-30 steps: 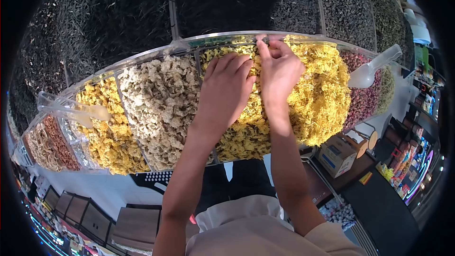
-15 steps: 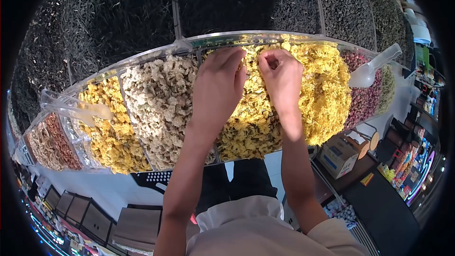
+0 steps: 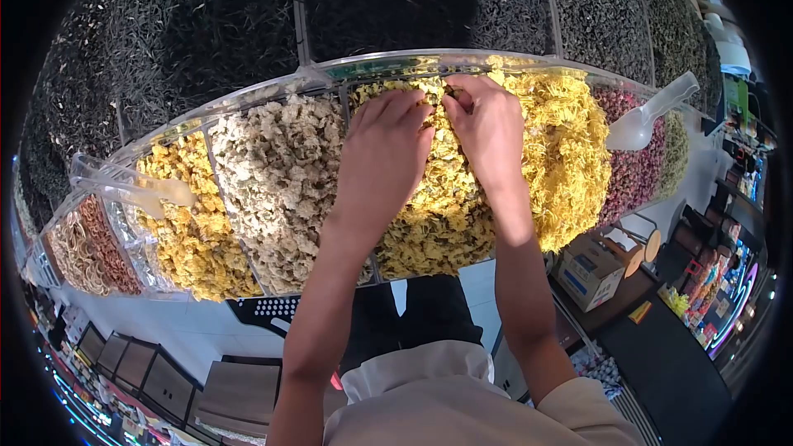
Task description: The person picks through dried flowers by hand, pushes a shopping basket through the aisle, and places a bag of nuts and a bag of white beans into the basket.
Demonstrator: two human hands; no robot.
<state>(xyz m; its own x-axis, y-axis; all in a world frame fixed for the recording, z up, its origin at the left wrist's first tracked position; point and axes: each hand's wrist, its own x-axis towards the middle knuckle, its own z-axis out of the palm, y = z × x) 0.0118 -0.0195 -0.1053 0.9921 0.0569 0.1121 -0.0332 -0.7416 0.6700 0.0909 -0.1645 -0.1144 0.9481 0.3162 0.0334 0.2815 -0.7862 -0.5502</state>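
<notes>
A compartment of small yellow dried flowers (image 3: 438, 231) lies in the middle of the bins. Over its left part is my left hand (image 3: 384, 149), its thumb and fingertips drawn together at the flowers; what they hold, if anything, is too small to name. Just to the right, my right hand (image 3: 487, 128) is pinched close to the same flowers, near the compartment's back edge, with a small dark bit at its fingertips. The two hands are a short gap apart. Shaggy bright yellow petals (image 3: 570, 157) lie right of my right hand, and cream dried flowers (image 3: 277, 190) left of my left hand.
A clear scoop (image 3: 640, 128) rests over pink buds (image 3: 628, 165) on the right. Another clear scoop (image 3: 140, 190) lies on orange-yellow flowers (image 3: 198, 239) at the left. Dark dried leaves (image 3: 388, 0) fill the bins behind. A cardboard box (image 3: 588, 272) stands lower right.
My right hand's fingers have shifted slightly left and up, and its thumb and finger have drawn closer together. My left hand's fingertips have bent down a little towards the flowers.
</notes>
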